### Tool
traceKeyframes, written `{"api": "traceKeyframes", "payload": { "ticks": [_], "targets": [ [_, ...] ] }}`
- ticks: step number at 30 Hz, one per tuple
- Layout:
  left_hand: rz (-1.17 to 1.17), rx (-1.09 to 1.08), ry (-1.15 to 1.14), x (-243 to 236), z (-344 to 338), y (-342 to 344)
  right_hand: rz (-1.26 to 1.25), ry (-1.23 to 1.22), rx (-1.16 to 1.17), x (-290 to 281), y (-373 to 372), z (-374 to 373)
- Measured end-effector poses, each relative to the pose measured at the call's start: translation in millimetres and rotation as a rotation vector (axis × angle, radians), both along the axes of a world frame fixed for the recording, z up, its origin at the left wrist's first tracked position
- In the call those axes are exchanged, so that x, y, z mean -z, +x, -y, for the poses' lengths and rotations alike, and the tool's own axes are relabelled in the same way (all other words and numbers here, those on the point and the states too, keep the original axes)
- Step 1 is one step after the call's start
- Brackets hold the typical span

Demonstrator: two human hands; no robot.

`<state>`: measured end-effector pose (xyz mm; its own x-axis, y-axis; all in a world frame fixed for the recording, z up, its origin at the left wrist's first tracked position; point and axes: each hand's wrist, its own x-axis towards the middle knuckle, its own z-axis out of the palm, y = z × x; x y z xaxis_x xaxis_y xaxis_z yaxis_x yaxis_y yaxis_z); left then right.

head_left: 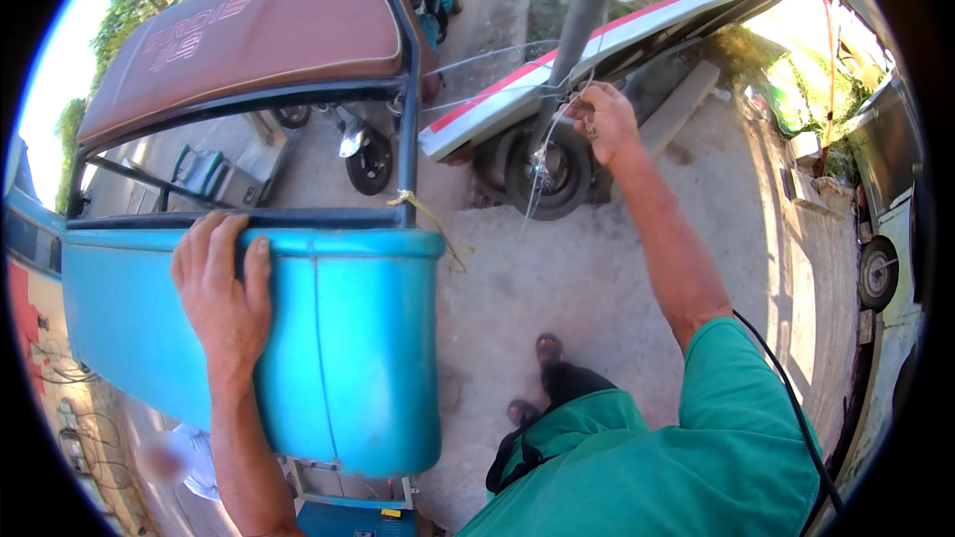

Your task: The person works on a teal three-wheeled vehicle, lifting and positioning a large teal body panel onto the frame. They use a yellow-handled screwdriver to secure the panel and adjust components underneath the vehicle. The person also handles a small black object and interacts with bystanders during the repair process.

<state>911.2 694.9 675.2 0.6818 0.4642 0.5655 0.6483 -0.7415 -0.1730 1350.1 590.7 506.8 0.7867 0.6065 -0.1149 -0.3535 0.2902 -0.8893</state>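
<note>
My left hand (221,278) grips the top edge of the turquoise back panel (368,338) of a three-wheeled vehicle, its fingers hooked over the dark rail. My right arm reaches out ahead to a grey metal pole (583,20). There my right hand (607,124) is closed with fingers pinched on thin wire (575,97) wound around the pole. Loose ends of wire hang down below it in a tangle (538,171). Exactly where the fingers meet the wire is partly hidden.
A maroon canopy (269,20) on a dark frame tops the vehicle. Yellowish cord (430,211) is tied to its corner post. Beyond the pole lie a red-edged white panel (487,109) and a wheel (547,174). At lower left is another person (194,462). A wheel (877,273) stands far right.
</note>
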Motion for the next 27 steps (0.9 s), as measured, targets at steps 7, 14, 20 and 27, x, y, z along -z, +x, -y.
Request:
{"api": "traceKeyframes", "payload": {
  "ticks": [7, 14, 20, 27],
  "targets": [
    [-0.018, -0.02, -0.03, -1.7, 0.6, -1.4, -0.074, 0.054, 0.159, 9.6, -26.8, 0.4],
    [-0.015, -0.01, -0.025, -1.5, -0.2, -1.8, -0.126, 0.147, 0.208, 8.6, -18.9, 4.8],
    [-0.021, -0.013, -0.021, -1.8, -0.1, -2.7, -0.149, 0.144, 0.154, 7.1, -15.5, 4.2],
    [-0.013, -0.007, -0.024, -1.3, -0.5, -2.7, -0.279, 0.258, 0.012, 17.5, -6.2, 10.1]
  ]
}}
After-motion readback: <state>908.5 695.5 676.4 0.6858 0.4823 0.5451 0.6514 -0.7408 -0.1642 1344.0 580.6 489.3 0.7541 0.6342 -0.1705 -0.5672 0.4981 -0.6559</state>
